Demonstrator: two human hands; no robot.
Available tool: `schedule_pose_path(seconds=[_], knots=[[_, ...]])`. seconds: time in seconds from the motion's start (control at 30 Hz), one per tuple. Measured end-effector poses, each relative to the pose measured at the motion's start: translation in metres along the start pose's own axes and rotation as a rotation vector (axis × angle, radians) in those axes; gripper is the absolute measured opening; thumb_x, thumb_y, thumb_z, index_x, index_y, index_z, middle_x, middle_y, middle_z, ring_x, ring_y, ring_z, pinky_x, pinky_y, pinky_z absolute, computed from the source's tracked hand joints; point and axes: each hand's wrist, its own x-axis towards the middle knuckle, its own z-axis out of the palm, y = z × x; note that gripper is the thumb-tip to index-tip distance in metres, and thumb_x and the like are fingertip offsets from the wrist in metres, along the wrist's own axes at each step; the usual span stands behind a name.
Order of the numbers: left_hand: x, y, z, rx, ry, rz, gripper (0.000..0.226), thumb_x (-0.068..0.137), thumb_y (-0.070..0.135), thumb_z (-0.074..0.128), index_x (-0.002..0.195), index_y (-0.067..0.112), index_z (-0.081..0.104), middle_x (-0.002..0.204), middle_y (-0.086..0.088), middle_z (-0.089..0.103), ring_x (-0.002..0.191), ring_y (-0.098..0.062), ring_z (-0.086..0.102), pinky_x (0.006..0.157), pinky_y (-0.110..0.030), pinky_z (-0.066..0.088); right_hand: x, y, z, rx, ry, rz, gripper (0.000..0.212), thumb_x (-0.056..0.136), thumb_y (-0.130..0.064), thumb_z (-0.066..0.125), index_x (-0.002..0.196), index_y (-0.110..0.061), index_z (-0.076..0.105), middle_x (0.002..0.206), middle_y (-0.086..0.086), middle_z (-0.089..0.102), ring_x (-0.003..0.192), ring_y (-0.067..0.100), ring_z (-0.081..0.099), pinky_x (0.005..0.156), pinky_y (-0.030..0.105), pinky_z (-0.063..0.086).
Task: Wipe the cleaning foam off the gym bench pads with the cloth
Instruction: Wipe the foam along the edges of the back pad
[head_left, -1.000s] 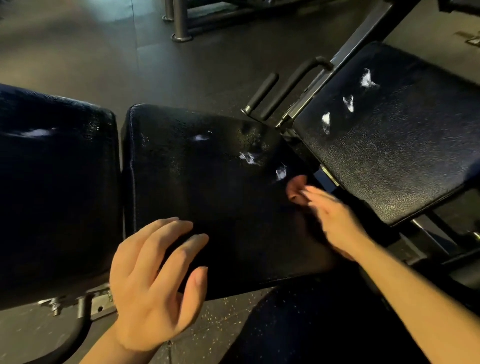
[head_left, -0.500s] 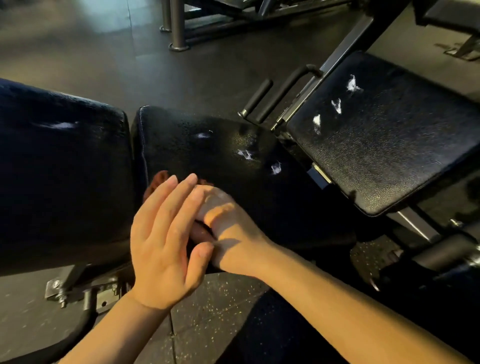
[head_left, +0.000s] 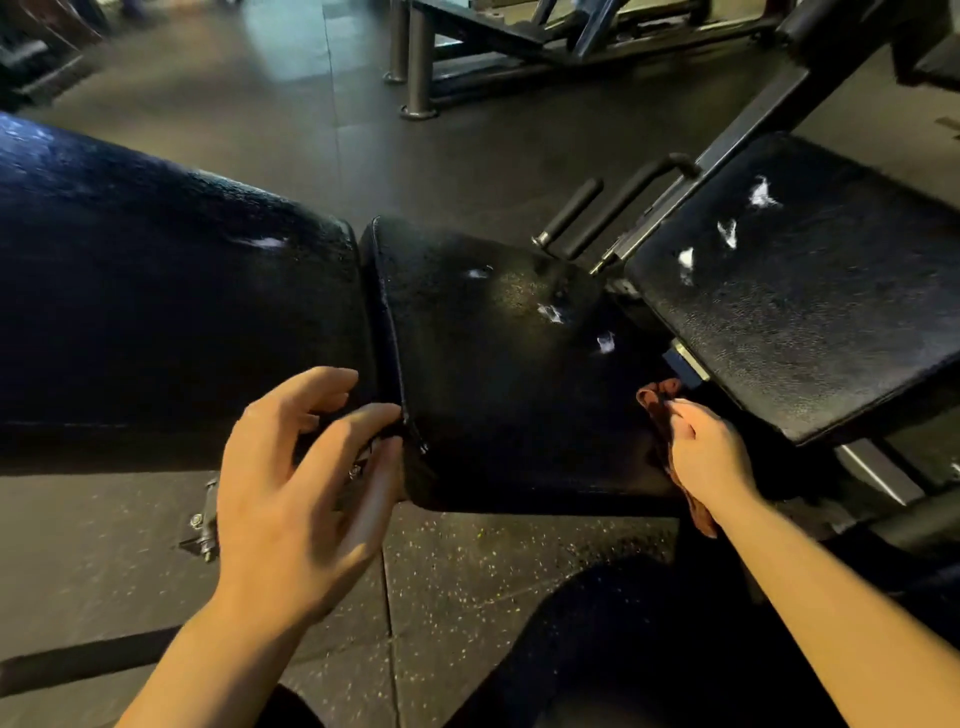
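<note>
Three black bench pads lie in a row. The middle pad (head_left: 483, 374) carries three white foam spots (head_left: 550, 313) toward its far right. My right hand (head_left: 709, 457) grips a reddish-brown cloth (head_left: 655, 397) against that pad's right near edge, below the foam. My left hand (head_left: 306, 473) hovers with loosely spread fingers over the gap between the middle pad and the long left pad (head_left: 171, 322), which bears one foam streak (head_left: 265, 242). The right pad (head_left: 810, 312) has three foam dabs (head_left: 727, 231) near its far left side.
Two black handle grips (head_left: 571, 213) and a metal frame stick out between the middle and right pads. A bolted bracket (head_left: 205, 519) shows under the left pad. More machine frames (head_left: 421, 62) stand on the dark rubber floor behind. My dark-clad knee (head_left: 597, 649) is below.
My right hand swept the cloth left across the middle pad's near side and then back to its right edge. The view shifted right; my left hand stays hovering near the pad gap.
</note>
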Motion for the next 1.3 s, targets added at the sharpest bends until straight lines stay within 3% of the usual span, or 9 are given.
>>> schedule_pose_path(seconds=[0.07,0.23,0.4,0.6,0.73,0.87,1.07,1.17,1.3], knots=[[0.001,-0.007,-0.008,0.028,-0.011,0.01,0.023,0.09,0.019,0.057,0.099,0.004,0.072,0.113,-0.013,0.054,0.101,-0.027,0.054,0.078,-0.044,0.046,-0.014,-0.033,0.004,0.02,-0.026,-0.09,0.033,0.1,-0.012,0.043,0.129,-0.009,0.058,0.132,0.01,0.057,0.12,0.027,0.052,0.099,0.031,0.039],[0.001,-0.019,-0.022,0.273,0.176,0.08,0.016,0.089,0.019,0.061,0.091,0.014,0.075,0.111,-0.014,0.062,0.107,-0.028,0.053,0.09,-0.046,0.031,-0.073,-0.148,0.021,0.119,-0.115,-0.462,0.035,0.098,-0.013,0.047,0.133,-0.011,0.055,0.137,0.006,0.049,0.119,0.01,0.044,0.093,-0.006,0.015],[0.005,-0.037,-0.032,0.296,0.3,0.018,0.016,0.09,0.017,0.06,0.093,0.011,0.074,0.109,-0.015,0.063,0.111,-0.034,0.054,0.088,-0.065,0.042,-0.119,-0.259,0.049,0.301,-0.142,-0.734,0.036,0.096,-0.011,0.048,0.131,-0.006,0.056,0.141,0.008,0.049,0.131,0.021,0.041,0.111,0.025,0.027],[-0.014,-0.099,-0.056,0.338,0.483,-0.23,0.029,0.095,0.024,0.049,0.123,0.031,0.054,0.124,-0.018,0.055,0.118,-0.047,0.049,0.086,-0.076,0.035,-0.127,-0.312,0.062,0.417,-0.23,-1.15,0.033,0.089,-0.003,0.052,0.119,0.0,0.064,0.127,0.013,0.061,0.118,0.027,0.054,0.106,0.032,0.039],[-0.011,-0.094,-0.052,0.36,0.508,-0.315,0.031,0.095,0.021,0.041,0.123,0.018,0.054,0.14,-0.005,0.042,0.14,-0.036,0.026,0.106,-0.072,0.018,-0.127,-0.333,0.066,0.388,-0.26,-1.228,0.035,0.091,-0.009,0.049,0.123,-0.001,0.062,0.132,0.011,0.057,0.121,0.026,0.052,0.106,0.038,0.038],[-0.013,-0.066,-0.065,0.187,0.297,-0.43,0.053,0.098,0.03,0.035,0.149,0.025,0.024,0.159,0.006,0.016,0.149,-0.022,0.007,0.118,-0.053,0.008,-0.161,-0.371,0.06,0.368,-0.337,-0.993,0.041,0.087,-0.006,0.042,0.122,-0.007,0.063,0.131,0.003,0.058,0.123,0.019,0.047,0.105,0.036,0.041],[0.01,-0.028,-0.179,-0.315,-0.213,-0.846,0.075,0.089,0.02,0.045,0.144,0.058,0.011,0.152,0.029,0.024,0.142,0.0,0.026,0.115,-0.039,0.025,-0.192,-0.44,0.01,0.125,-0.627,-0.369,0.037,0.096,0.0,0.047,0.123,-0.018,0.063,0.129,-0.011,0.053,0.111,-0.007,0.045,0.09,-0.003,0.031],[0.056,-0.014,-0.249,-0.609,-0.312,-1.276,0.049,0.099,0.045,0.036,0.133,0.07,0.01,0.134,0.032,0.044,0.122,0.01,0.047,0.107,-0.027,0.041,-0.206,-0.499,-0.021,0.148,-0.901,0.002,0.035,0.097,-0.004,0.047,0.126,-0.019,0.061,0.124,-0.008,0.058,0.104,-0.001,0.053,0.097,0.015,0.042],[0.111,-0.03,-0.345,-0.698,-0.065,-1.591,0.037,0.086,0.059,0.043,0.118,0.043,0.055,0.118,0.017,0.063,0.113,-0.001,0.058,0.103,-0.039,0.046,-0.241,-0.585,-0.061,0.372,-1.122,0.412,0.03,0.096,-0.005,0.045,0.113,-0.016,0.067,0.105,0.006,0.07,0.102,0.021,0.065,0.096,0.036,0.05]])
